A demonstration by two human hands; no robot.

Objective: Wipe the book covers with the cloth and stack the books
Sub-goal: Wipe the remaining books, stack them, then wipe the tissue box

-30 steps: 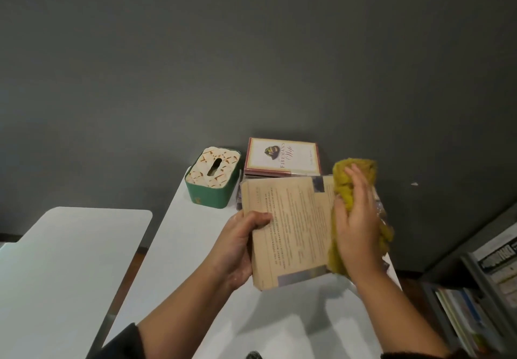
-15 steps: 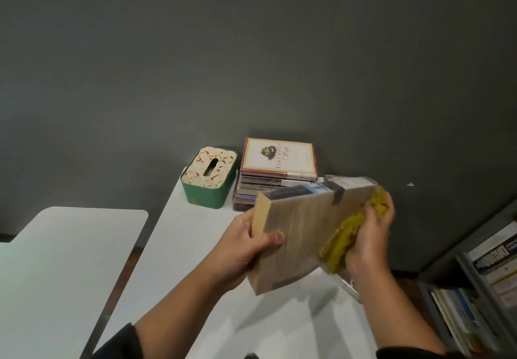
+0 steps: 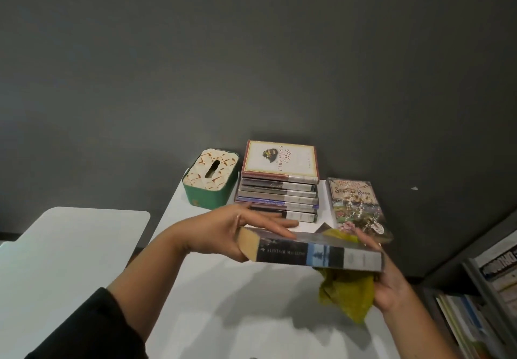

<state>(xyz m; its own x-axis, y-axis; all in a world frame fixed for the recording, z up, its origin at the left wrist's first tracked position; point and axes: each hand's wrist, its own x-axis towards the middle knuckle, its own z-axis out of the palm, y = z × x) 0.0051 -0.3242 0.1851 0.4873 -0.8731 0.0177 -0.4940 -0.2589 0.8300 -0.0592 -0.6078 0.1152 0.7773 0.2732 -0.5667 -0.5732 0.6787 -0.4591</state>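
Nearest, the paperback (image 3: 313, 255) is held level above the white worktop (image 3: 229, 311), spine toward the camera; the left hand (image 3: 223, 233) has it by its left end, fingers (image 3: 277, 226) lying nearly straight over the top cover and the rest of the hand under the page block; the right hand (image 3: 389, 283) supports the right end from beneath with the yellow-green cloth (image 3: 347, 294) bunched in its curled fingers, a flap of it showing above the book too. The book looks thick, light and fairly stiff, its glossy cover likely slippery, so a hold across both faces near the spine seems safest; the cloth is soft and limp. Just beyond lies a floral-covered book (image 3: 356, 207) flat on the worktop; left of it stands the stack of books (image 3: 279, 188), cover up, against the dark wall (image 3: 251, 51); a green tissue box (image 3: 209, 179) sits beside the stack.
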